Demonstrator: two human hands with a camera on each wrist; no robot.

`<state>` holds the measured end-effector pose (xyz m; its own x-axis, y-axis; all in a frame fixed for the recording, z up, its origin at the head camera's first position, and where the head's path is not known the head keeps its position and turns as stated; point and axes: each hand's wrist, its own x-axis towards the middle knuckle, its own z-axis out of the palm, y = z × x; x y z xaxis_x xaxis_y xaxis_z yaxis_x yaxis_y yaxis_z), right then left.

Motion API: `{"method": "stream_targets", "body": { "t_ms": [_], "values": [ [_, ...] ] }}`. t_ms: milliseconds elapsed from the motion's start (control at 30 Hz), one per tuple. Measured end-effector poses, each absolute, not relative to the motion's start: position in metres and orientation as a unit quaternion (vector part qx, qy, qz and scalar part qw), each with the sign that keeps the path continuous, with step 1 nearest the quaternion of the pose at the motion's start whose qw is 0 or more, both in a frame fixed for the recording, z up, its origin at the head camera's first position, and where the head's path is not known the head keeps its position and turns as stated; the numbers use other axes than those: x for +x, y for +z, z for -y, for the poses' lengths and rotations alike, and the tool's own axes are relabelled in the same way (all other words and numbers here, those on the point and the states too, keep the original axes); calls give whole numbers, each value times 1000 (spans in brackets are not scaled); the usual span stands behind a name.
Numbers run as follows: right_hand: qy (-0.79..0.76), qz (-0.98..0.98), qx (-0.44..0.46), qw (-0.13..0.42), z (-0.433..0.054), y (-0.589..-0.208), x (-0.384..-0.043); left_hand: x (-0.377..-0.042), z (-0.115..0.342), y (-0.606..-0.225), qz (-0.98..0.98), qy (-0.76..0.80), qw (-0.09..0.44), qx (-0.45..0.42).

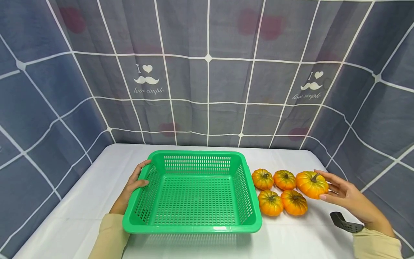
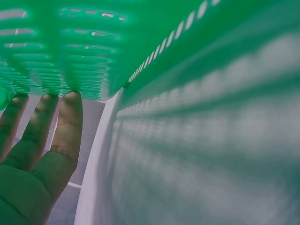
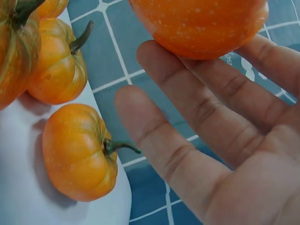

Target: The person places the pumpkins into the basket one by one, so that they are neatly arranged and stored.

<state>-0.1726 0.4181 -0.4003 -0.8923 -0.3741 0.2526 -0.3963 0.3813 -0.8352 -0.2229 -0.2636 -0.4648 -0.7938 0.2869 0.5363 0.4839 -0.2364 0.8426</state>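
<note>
A green plastic basket (image 1: 194,229) with slotted walls stands in the middle of the table in the head view, and nothing lies in it. My left hand (image 1: 132,181) grips its left rim, thumb and index finger reaching over the edge. In the left wrist view, the other fingers (image 2: 68,122) extend up against the outside of the slotted side. My right hand (image 1: 339,192) holds a small orange-yellow pumpkin (image 1: 312,185) between thumb and fingers, raised off the table. In the right wrist view, fingertips touch this pumpkin's underside (image 3: 201,28); the thumb is hidden there.
Several similar pumpkins (image 1: 270,203) sit in two short rows right of the basket, between it and my right hand. Under everything is a white-covered table (image 1: 74,216). Grey-blue checked cloth (image 1: 226,79) hangs behind it and at both sides. A black strap (image 1: 346,223) is at my right wrist.
</note>
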Motion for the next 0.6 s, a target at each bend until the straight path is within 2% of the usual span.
{"method": "stream_targets", "body": {
  "t_ms": [200,367,600],
  "values": [
    [515,822,242,11,-408,-397,-176,-225,263,-466,618,-711,84,-323],
    [508,821,260,23,-396,-396,-180,-223,263,-465,607,-726,67,-317],
    [514,807,288,38,-383,-394,-181,-223,262,-465,662,-679,118,-293]
  ]
}}
